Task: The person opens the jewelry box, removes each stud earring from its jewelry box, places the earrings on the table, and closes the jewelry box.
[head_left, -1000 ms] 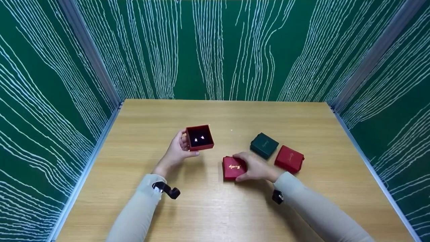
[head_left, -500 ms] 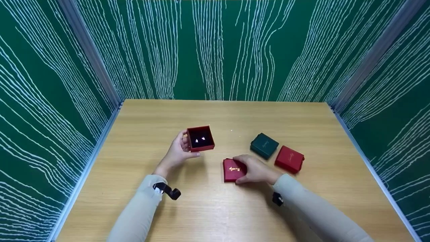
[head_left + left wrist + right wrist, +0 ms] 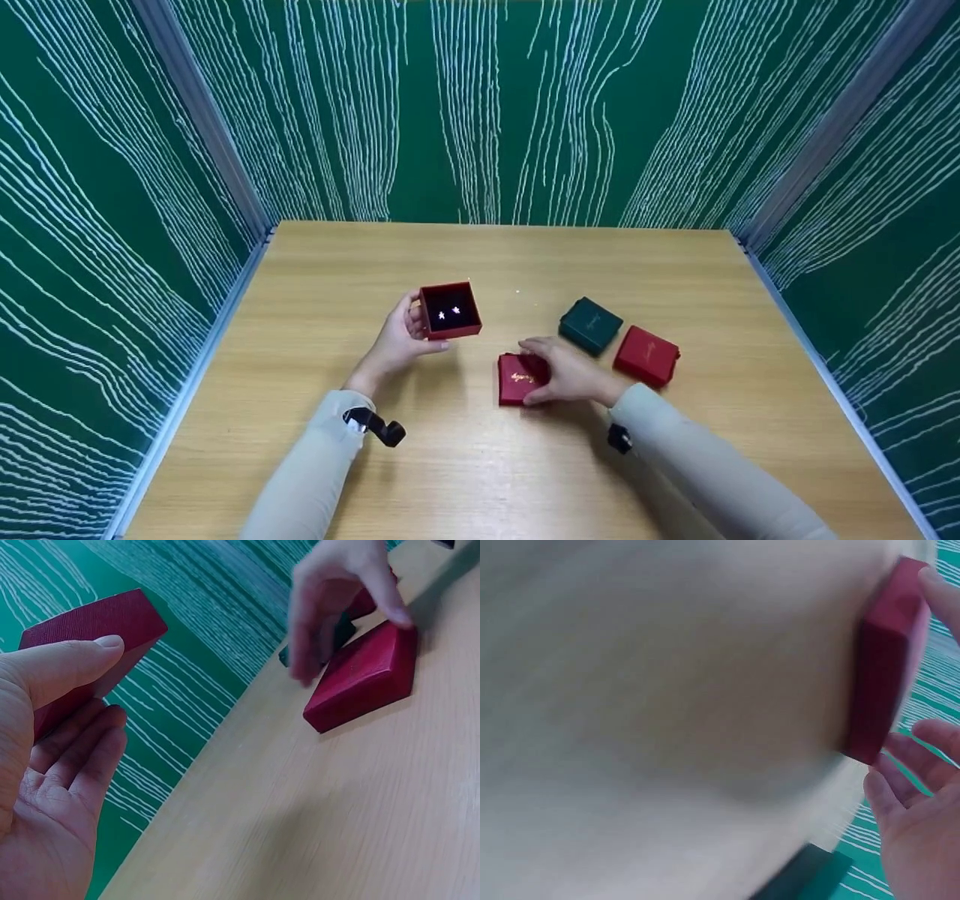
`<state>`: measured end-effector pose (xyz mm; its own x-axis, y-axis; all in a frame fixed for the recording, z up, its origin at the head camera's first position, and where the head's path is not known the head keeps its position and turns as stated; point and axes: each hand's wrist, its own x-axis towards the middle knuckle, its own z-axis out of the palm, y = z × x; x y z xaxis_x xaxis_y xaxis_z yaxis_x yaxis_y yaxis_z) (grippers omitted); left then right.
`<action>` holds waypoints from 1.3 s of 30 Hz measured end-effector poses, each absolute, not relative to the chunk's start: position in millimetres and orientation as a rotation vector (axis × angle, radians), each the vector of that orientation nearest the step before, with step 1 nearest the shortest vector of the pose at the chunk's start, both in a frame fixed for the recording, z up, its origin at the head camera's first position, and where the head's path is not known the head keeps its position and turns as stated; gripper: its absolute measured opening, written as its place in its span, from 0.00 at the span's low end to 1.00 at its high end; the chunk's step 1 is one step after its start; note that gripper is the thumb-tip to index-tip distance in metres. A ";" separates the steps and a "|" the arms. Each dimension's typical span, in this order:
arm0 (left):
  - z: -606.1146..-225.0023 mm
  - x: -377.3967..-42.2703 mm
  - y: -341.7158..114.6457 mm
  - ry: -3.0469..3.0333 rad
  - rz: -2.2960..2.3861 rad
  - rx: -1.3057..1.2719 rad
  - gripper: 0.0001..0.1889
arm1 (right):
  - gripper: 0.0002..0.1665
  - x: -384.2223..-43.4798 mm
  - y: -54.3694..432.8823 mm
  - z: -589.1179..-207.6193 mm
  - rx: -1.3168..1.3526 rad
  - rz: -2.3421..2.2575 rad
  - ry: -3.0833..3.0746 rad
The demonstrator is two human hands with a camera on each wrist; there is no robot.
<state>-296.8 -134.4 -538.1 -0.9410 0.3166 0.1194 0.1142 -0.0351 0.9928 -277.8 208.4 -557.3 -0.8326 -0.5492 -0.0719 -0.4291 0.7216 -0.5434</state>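
Note:
My left hand (image 3: pixel 394 341) holds an uncovered red jewelry box (image 3: pixel 452 332) above the table. Its dark lining (image 3: pixel 461 300) carries two small shiny star-shaped earrings (image 3: pixel 456 310). The thumb (image 3: pixel 75 664) lies along one outer wall, with the other fingers underneath. On the table to its right sits a flat red jewelry box (image 3: pixel 517 381) with gold lettering; whether this is only a lid I cannot tell. My right hand (image 3: pixel 570 373) spans it loosely. The thumb (image 3: pixel 941 596) touches its edge, while the other fingers look slightly apart from the far side.
A dark green jewelry box (image 3: pixel 591 325) and another red jewelry box (image 3: pixel 646 355) lie beyond the right hand, close to each other. The wooden table (image 3: pixel 465 480) is bordered by green panels (image 3: pixel 420 112) with white lines, at the back and both sides.
The box in my left hand has drifted slightly right and toward me. My right fingertips have lifted a little off the far edge of the flat red box.

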 end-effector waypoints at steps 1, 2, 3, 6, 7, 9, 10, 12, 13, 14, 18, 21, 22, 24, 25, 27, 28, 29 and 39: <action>-538.7 -296.8 -133.6 2.071 2.113 0.470 0.51 | 0.60 -278.0 207.3 -552.3 -0.763 -0.787 2.698; -539.4 -297.1 -132.9 2.063 2.117 0.473 0.52 | 0.59 -278.7 206.0 -547.0 -0.754 -0.804 2.698; -539.6 -296.9 -132.0 2.055 2.121 0.477 0.52 | 0.58 -279.1 204.7 -541.3 -0.740 -0.823 2.698; -540.1 -296.1 -128.7 2.038 2.136 0.477 0.52 | 0.57 -281.5 200.8 -525.5 -0.701 -0.865 2.706; -540.3 -295.8 -127.5 2.032 2.141 0.477 0.52 | 0.58 -282.7 199.8 -521.2 -0.695 -0.879 2.712; -540.5 -295.1 -125.0 2.021 2.148 0.480 0.51 | 0.58 -285.0 197.9 -513.8 -0.691 -0.908 2.722; -540.5 -294.6 -123.8 2.013 2.152 0.479 0.51 | 0.59 -286.3 197.0 -510.7 -0.693 -0.918 2.729; -540.8 -293.9 -121.6 1.998 2.157 0.480 0.50 | 0.59 -288.5 195.0 -505.2 -0.703 -0.940 2.738; -540.9 -293.6 -120.6 1.994 2.158 0.484 0.50 | 0.60 -289.5 193.8 -502.4 -0.706 -0.951 2.739; -541.2 -293.3 -119.7 1.992 2.156 0.487 0.50 | 0.60 -290.5 192.4 -499.8 -0.715 -0.960 2.740; -542.1 -291.8 -115.8 1.994 2.137 0.505 0.51 | 0.62 -293.1 186.0 -491.3 -0.718 -1.000 2.723; -542.6 -290.8 -113.1 1.994 2.120 0.520 0.52 | 0.62 -294.3 180.6 -487.6 -0.725 -1.026 2.709; -542.3 -290.4 -112.0 1.992 2.114 0.523 0.52 | 0.62 -294.5 179.0 -486.9 -0.730 -1.032 2.709; -542.1 -289.9 -110.1 1.986 2.106 0.524 0.53 | 0.61 -294.8 175.6 -485.7 -0.751 -1.051 2.709; -541.9 -289.8 -109.5 1.982 2.106 0.523 0.54 | 0.61 -295.2 173.9 -485.7 -0.763 -1.058 2.711; -541.7 -289.6 -108.4 1.972 2.105 0.522 0.54 | 0.60 -295.6 170.4 -485.4 -0.786 -1.072 2.713; -541.9 -289.7 -107.8 1.968 2.106 0.524 0.55 | 0.60 -295.7 168.7 -485.2 -0.793 -1.076 2.714; -542.3 -290.0 -107.4 1.964 2.108 0.528 0.55 | 0.60 -295.8 167.2 -485.0 -0.799 -1.080 2.712; -543.3 -288.3 -102.2 1.902 2.120 0.564 0.53 | 0.61 -296.4 158.2 -483.3 -0.830 -1.121 2.668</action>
<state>-288.3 -102.2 -543.3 -0.8974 0.4232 0.1252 0.0786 -0.1258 0.9889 -296.4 158.2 -483.3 -0.8400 -0.5353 0.0890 -0.4382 0.5723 -0.6932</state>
